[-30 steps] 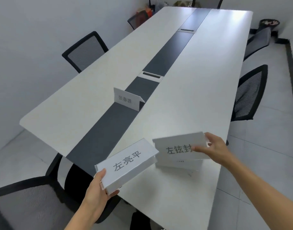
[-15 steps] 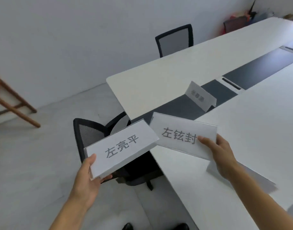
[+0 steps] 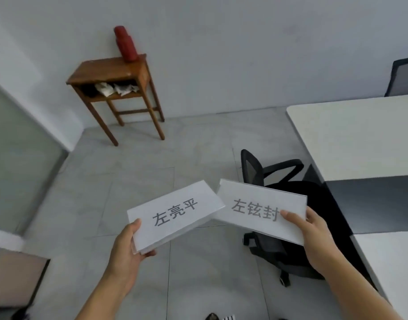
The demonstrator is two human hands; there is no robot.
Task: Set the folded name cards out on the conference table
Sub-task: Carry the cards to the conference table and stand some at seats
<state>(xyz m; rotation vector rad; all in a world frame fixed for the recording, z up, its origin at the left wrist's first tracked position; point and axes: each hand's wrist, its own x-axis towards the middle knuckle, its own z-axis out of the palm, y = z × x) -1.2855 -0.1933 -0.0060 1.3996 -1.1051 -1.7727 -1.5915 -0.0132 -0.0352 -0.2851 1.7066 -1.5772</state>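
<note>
I hold two white folded name cards with grey printed characters out over the floor. My left hand (image 3: pixel 129 248) grips the lower left corner of the left name card (image 3: pixel 175 215). My right hand (image 3: pixel 313 239) grips the right end of the right name card (image 3: pixel 260 211), thumb on its face. The two cards nearly touch at their inner corners. The white conference table (image 3: pixel 350 135) with its dark centre strip (image 3: pixel 371 204) lies at the right, beyond the cards. No card standing on the table is in view.
A black mesh office chair (image 3: pixel 286 204) stands at the table's end, under my right hand. A wooden side table (image 3: pixel 115 75) with a red flask (image 3: pixel 125 43) stands against the far wall. Another chair (image 3: pixel 404 77) shows at the far right. Grey tiled floor fills the middle.
My view has swung far to the left, away from the table toward the wall and side table. Both hands keep their cards, now over the floor instead of the table edge.
</note>
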